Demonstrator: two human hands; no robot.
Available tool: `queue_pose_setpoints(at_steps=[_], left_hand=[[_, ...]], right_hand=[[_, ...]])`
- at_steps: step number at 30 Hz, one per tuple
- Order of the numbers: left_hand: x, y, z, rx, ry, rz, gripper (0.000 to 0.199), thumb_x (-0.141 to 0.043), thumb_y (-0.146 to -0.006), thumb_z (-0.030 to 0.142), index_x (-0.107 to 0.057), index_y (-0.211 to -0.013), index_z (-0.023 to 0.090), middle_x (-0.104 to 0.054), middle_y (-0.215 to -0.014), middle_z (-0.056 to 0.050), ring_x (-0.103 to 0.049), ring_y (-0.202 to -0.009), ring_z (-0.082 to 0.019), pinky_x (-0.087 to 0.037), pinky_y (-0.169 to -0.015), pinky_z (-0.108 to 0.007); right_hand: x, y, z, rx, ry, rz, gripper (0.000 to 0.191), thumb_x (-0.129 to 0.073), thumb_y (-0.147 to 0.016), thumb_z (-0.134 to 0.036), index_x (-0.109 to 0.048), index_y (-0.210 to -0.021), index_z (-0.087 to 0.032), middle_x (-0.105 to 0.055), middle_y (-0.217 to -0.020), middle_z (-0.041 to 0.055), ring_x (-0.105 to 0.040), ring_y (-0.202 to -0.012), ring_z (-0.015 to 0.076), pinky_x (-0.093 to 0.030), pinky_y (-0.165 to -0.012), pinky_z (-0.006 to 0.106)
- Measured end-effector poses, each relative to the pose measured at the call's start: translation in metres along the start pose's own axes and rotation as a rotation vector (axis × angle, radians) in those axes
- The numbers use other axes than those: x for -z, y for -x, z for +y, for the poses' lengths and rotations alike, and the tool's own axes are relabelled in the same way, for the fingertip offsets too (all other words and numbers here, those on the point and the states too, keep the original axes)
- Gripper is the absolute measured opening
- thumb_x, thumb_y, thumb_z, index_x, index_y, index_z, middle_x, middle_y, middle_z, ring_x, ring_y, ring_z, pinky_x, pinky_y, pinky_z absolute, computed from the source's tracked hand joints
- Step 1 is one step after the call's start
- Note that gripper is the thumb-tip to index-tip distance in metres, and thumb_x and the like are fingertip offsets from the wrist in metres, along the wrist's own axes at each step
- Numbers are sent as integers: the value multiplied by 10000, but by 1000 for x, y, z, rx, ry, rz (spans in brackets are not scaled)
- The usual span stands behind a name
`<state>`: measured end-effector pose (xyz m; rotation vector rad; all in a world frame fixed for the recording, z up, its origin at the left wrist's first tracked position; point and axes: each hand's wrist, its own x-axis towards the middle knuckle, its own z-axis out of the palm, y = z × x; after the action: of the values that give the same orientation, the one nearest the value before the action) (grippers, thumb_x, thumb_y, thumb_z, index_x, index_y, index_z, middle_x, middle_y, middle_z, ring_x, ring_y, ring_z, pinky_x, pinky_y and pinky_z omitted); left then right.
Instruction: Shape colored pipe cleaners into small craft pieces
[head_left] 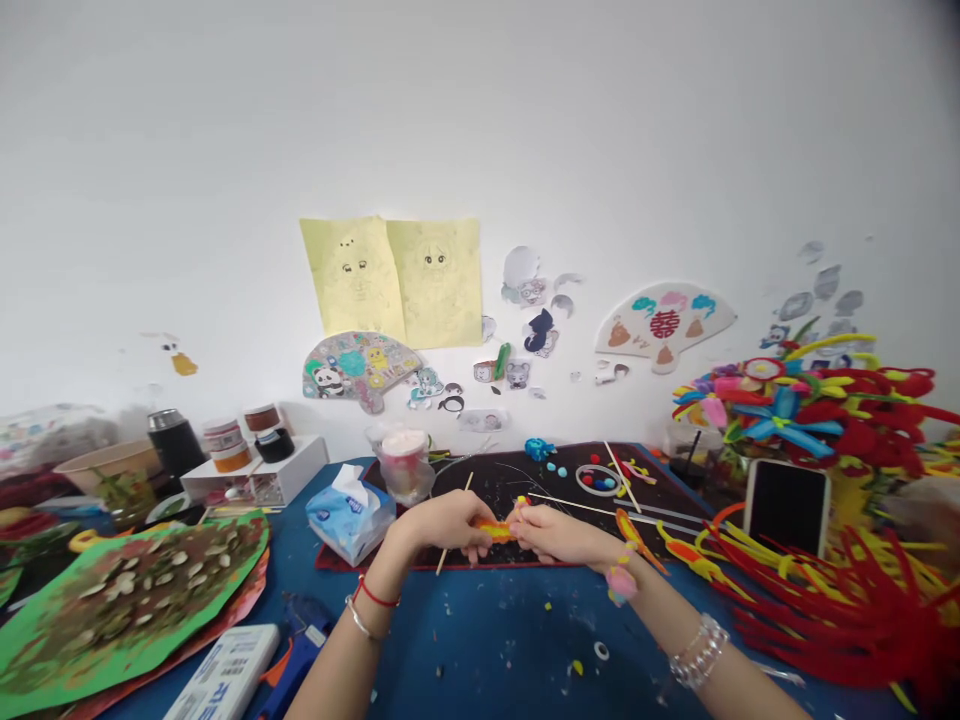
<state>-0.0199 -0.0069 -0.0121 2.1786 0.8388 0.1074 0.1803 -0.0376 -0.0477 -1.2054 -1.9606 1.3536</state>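
Observation:
Both my hands meet over a black work mat point(525, 490) on a blue table point(487, 620). My left hand point(442, 525) and my right hand point(551, 533) pinch a fuzzy orange-yellow pipe cleaner piece point(495, 531) between their fingers, partly hiding it. A thin wooden stick point(466, 488) passes close behind my left hand, and I cannot tell if it is held. A pink pom-pom point(621, 583) sits close to my right wrist. Orange pipe cleaner shapes point(637, 540) lie just beyond my right hand.
A tissue box point(350, 513) and plastic cup point(403, 465) stand left of the mat. A blue glue gun point(300, 640) lies near my left arm. A phone point(787, 505) leans at right among red pipe cleaners point(832, 610). A seed collage on green card point(127, 600) covers the left.

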Motion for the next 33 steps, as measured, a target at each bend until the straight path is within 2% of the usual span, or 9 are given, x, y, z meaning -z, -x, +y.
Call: queue_pose_setpoints(at_steps=[3, 7, 11, 15, 18, 22, 24, 27, 33], left_hand=[[-5, -1, 2, 57, -33, -42, 245, -510, -763, 350, -612, -735, 129, -650, -659, -48, -608, -546, -137, -456, -487, -206], [-2, 6, 16, 13, 33, -48, 348, -469, -786, 441, -604, -691, 135, -632, -602, -35, -580, -501, -116, -460, -498, -208], [7, 19, 32, -171, 175, -20, 379, -446, -808, 454, -615, -715, 129, -590, -529, -16, -547, -470, -99, -434, -503, -196], [6, 20, 33, -355, 450, 72, 396, -491, -786, 455, -591, -624, 108, -516, -450, -8, -493, -403, -93, -377, -441, -202], [-2, 7, 26, -470, 655, 212, 414, -505, -779, 453, -505, -530, 123, -395, -374, 36, -411, -338, -72, -297, -390, -196], [-13, -16, 19, -557, 836, 376, 390, -425, -826, 449, -394, -569, 156, -301, -420, 81, -326, -331, -43, -295, -407, -193], [-15, -22, 18, -514, 798, 422, 346, -412, -825, 469, -415, -668, 160, -295, -473, 87, -303, -352, -41, -281, -397, -183], [-16, -21, 20, -435, 580, 474, 317, -361, -850, 454, -415, -737, 163, -341, -500, 73, -277, -388, -48, -241, -402, -180], [-11, -8, 24, -427, -121, 833, 300, -377, -861, 297, -367, -594, 160, -380, -579, 32, -321, -539, -84, -262, -535, -224]], right_hand=[[9, 5, -1, 45, 84, -62, 394, -403, -798, -554, -469, -787, -166, -379, -626, -48, -304, -463, 44, -282, -428, 180], [23, 16, -6, 70, 38, -90, 385, -417, -796, -547, -461, -786, -165, -351, -612, -55, -271, -480, 45, -268, -432, 171], [25, 23, -15, 164, -134, -101, 357, -442, -811, -502, -426, -719, -158, -295, -552, -78, -199, -454, 37, -203, -405, 169], [13, 26, -26, 343, -312, -141, 302, -445, -840, -436, -500, -816, -139, -264, -471, -101, -181, -402, 36, -188, -400, 194], [0, 22, -29, 424, -427, -80, 302, -443, -844, -428, -495, -781, -137, -253, -466, -102, -178, -398, 38, -192, -400, 200], [-16, 9, -24, 429, -527, 162, 310, -454, -822, -465, -441, -764, -160, -250, -491, -105, -156, -393, 30, -143, -376, 187], [-21, 3, -20, 411, -555, 262, 324, -465, -805, -485, -426, -759, -167, -240, -493, -110, -140, -388, 27, -127, -366, 181], [-27, 1, -19, 373, -580, 263, 340, -463, -793, -509, -410, -747, -176, -238, -487, -113, -134, -375, 23, -109, -355, 177], [-41, 4, -24, 273, -615, 218, 366, -448, -781, -543, -372, -714, -192, -258, -465, -115, -142, -357, 22, -112, -343, 177]])
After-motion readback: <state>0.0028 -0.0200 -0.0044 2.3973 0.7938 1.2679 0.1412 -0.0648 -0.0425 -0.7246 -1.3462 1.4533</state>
